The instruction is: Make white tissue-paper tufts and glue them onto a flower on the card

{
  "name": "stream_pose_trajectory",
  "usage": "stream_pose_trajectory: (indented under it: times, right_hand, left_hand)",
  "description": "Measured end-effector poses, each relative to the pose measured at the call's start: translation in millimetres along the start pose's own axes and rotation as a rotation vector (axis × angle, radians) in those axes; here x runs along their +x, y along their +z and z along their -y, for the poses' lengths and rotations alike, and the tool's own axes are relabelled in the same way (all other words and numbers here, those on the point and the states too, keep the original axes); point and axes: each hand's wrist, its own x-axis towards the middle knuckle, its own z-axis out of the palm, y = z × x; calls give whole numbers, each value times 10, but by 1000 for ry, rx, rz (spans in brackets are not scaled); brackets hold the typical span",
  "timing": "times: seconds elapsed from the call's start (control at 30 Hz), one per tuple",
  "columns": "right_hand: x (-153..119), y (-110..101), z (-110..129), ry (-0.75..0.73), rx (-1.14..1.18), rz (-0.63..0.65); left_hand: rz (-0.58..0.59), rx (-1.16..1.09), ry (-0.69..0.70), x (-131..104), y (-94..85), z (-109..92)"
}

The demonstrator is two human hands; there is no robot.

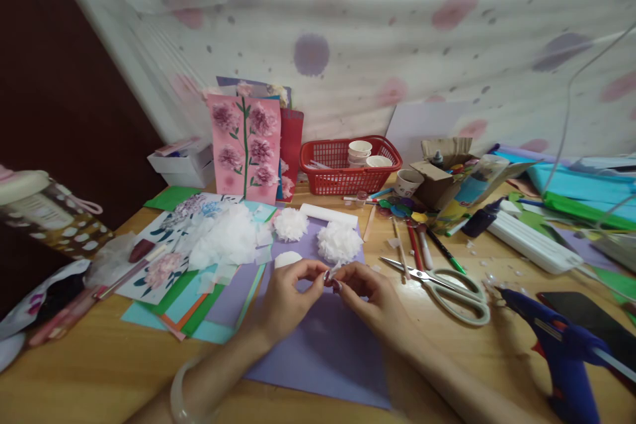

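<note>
Over a purple sheet of paper (pixel 322 358), my left hand (pixel 293 298) and my right hand (pixel 375 298) meet fingertip to fingertip. Both are pinched closed on a small white tissue paper piece (pixel 334 270), mostly covered by the fingers. Just behind them sits a ruffled white paper flower (pixel 340 242), with a second, slightly pinkish paper flower (pixel 291 224) farther left. A white round piece (pixel 287 258) lies beside my left hand, partly hidden by it. To the left, a heap of white tissue squares (pixel 223 235) rests on coloured sheets.
Scissors (pixel 447 288) lie right of my hands, with a blue glue gun (pixel 556 338) nearer the right edge. Pens and a brush (pixel 424 248) lie behind the scissors. At the back stand a red basket (pixel 328 175) with paper cups and a pink flower card (pixel 233 146).
</note>
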Motion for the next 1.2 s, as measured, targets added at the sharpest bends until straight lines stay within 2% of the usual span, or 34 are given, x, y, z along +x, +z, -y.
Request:
stream_pose_trajectory:
  times: [0.13,0.2,0.3,0.43,0.57,0.83,1.2]
  right_hand:
    - [-1,-2,32,3,-15,30]
    - [0,-1,22,17,-35,22]
    - [4,-1,-3,45,-47,-17]
    - [0,-13,9,45,-42,-28]
    - [-17,-21,36,10,-88,8]
    - [-4,-25,48,71,-86,12]
    - [-4,-16,-19,86,-7,-15]
  left_hand:
    - [31,-181,-124,29,17,37]
    - [28,-203,-147,36,20,61]
    - [-1,-106,-111,42,11,79]
    - [-15,28,4,48,-9,45]
    - [-14,-36,50,42,5,24]
    - [14,-315,-177,-7,45,51]
    - [-30,-278,-188,-15,44,-52]
